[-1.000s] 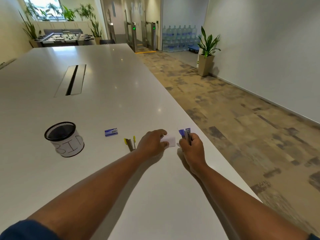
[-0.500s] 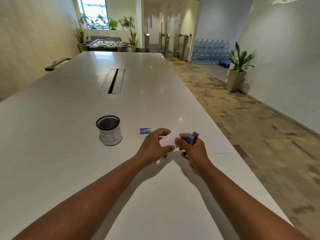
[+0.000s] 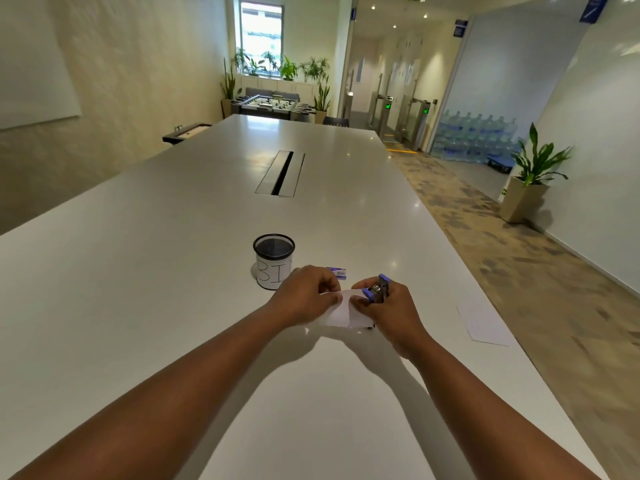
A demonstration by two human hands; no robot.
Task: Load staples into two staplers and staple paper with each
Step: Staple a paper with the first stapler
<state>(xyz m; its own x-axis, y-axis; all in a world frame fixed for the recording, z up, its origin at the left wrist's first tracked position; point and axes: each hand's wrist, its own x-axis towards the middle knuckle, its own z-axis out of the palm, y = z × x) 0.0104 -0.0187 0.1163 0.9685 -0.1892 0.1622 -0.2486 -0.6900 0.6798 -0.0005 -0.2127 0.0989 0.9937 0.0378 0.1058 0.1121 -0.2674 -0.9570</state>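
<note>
White paper slip (image 3: 341, 311) is pinched in the left hand (image 3: 304, 296), its right edge lying just under the right hand's fingertips (image 3: 358, 301). The right hand (image 3: 391, 310) grips the purple stapler (image 3: 377, 292), nose pointing left toward the paper.

The long white table (image 3: 214, 271) has a smooth, glossy top that mirrors the ceiling lights, while the small white slip of paper (image 3: 341, 311) pinched in the hands and the larger white paper sheet (image 3: 483, 323) near the table's right edge look matt. The small stapler (image 3: 378, 292) shows bare grey metal between blue-purple plastic parts. The round black bin (image 3: 273, 259) is fine wire mesh wrapped in a matt white paper label, and the patterned floor (image 3: 519, 258) looks like rough carpet.
</note>
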